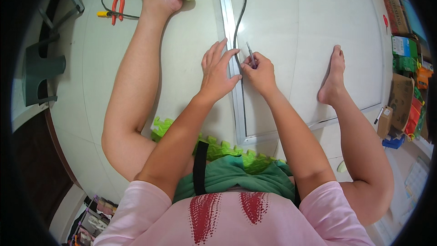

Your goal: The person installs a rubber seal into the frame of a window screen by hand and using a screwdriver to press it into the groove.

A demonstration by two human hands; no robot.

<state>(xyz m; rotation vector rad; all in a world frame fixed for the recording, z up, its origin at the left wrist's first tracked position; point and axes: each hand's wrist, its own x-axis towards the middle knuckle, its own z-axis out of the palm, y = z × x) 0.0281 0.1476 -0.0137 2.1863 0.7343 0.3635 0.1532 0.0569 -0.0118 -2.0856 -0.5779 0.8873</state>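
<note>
A silver metal frame (226, 7) holding a thin pale sheet, perhaps mesh (314, 32), lies flat on the floor between my legs. A dark cord (244, 7) curves down from the far edge and meets the frame's left bar near my hands. My left hand (217, 75) rests at that bar with its fingers apart, thumb and index finger by the cord. My right hand (262, 75), just right of the bar, grips a slim grey pointed tool (251, 55), its tip pointing away from me. Whether the right fingertips also touch the cord is hidden.
Red-handled pliers (119, 2) and a yellow-handled tool (104, 14) lie at the far left. A dark green stool (41, 68) stands left. Boxes (400, 93) line the right side. Green foam mat (227, 150) lies beneath me; my legs flank the frame.
</note>
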